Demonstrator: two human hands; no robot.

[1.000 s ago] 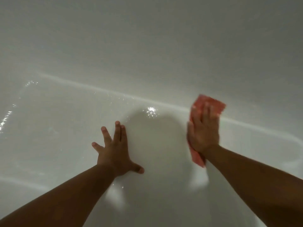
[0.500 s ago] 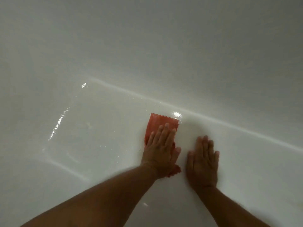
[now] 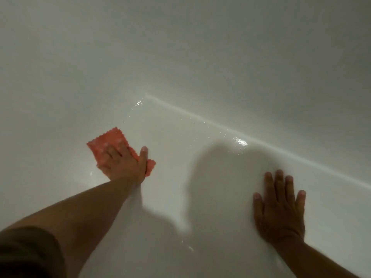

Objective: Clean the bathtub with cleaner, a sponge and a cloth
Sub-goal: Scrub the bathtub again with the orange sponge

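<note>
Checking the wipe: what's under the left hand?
The pink cloth lies under the left hand, pressed flat on the bathtub floor. The surface beneath the cloth is covered.

Dim greyish light; small bright glints (image 3: pixel 240 141) (scattered, wet-looking); one broad soft shadow (image 3: pixel 220 169).

Dark short sleeve (image 3: pixel 26 251), left arm; forearms bare

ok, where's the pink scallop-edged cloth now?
Head view, left of centre: the pink scallop-edged cloth lies on the white bathtub floor, pressed under the left hand, apart from the right hand.
</note>
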